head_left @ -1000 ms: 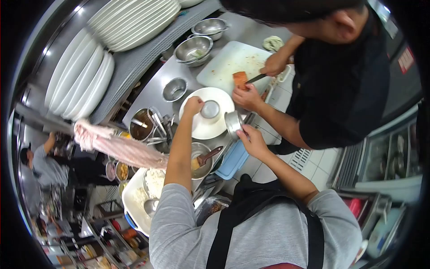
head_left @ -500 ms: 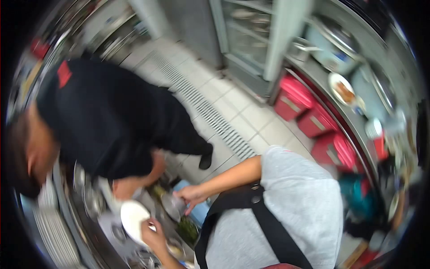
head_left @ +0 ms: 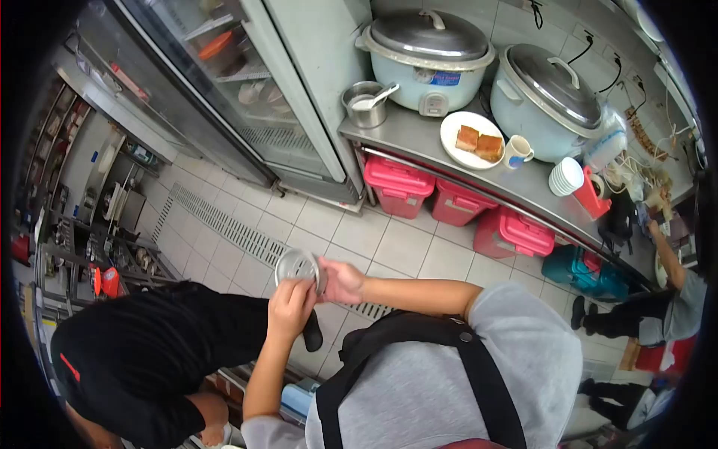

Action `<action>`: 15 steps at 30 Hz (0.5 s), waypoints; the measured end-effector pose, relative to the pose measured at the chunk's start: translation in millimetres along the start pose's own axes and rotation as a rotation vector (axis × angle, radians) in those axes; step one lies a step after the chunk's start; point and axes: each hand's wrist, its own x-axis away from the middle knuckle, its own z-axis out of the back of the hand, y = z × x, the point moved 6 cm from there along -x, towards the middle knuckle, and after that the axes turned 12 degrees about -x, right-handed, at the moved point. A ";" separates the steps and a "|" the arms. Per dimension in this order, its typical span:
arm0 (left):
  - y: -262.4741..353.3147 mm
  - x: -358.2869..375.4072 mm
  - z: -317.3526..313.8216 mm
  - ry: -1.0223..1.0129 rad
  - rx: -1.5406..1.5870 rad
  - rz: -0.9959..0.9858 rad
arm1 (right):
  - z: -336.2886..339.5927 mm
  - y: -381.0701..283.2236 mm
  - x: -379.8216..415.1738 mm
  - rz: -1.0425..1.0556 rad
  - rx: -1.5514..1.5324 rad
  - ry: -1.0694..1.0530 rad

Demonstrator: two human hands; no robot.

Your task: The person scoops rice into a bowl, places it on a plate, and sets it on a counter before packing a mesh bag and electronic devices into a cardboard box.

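Observation:
In front of my chest, over the floor, both hands meet at a round, see-through container (head_left: 293,262) that looks like a clear plastic tub. My right hand (head_left: 342,281) is wrapped round its side. Closed fingers of my left hand (head_left: 290,305) rest at the near rim; whether they grip the rim or something inside is hidden. The container is tilted, and I cannot make out what it holds.
A person in black (head_left: 149,352) bends close at my left. Ahead, a steel counter (head_left: 419,142) carries rice cookers (head_left: 426,71), a plate with toast (head_left: 455,153), a mug (head_left: 517,152) and stacked cups (head_left: 566,176). Red bins (head_left: 400,187) stand below; a glass-door fridge (head_left: 262,112) is beside.
My view has swung right toward the counter. The white plate has left my left hand, which is now at the clear container. My right hand has brought the container up from the work area.

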 end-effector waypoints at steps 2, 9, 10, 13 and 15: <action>-5.6 -56.0 -37.1 -0.037 0.023 -0.053 | -9.3 -66.7 -3.0 0.213 0.012 -0.019; -16.8 -240.5 -144.9 0.061 0.226 -0.246 | -38.4 -276.9 -12.8 0.714 -0.081 -0.003; -22.1 -263.3 -165.8 0.062 0.243 -0.280 | -35.2 -308.6 -18.1 0.814 -0.035 0.009; -45.9 -314.8 -228.1 0.082 0.292 -0.227 | -10.2 -387.2 -34.2 0.825 0.222 0.409; -63.8 -351.3 -271.3 0.047 0.252 -0.150 | -9.6 -411.2 -32.3 0.846 0.269 0.475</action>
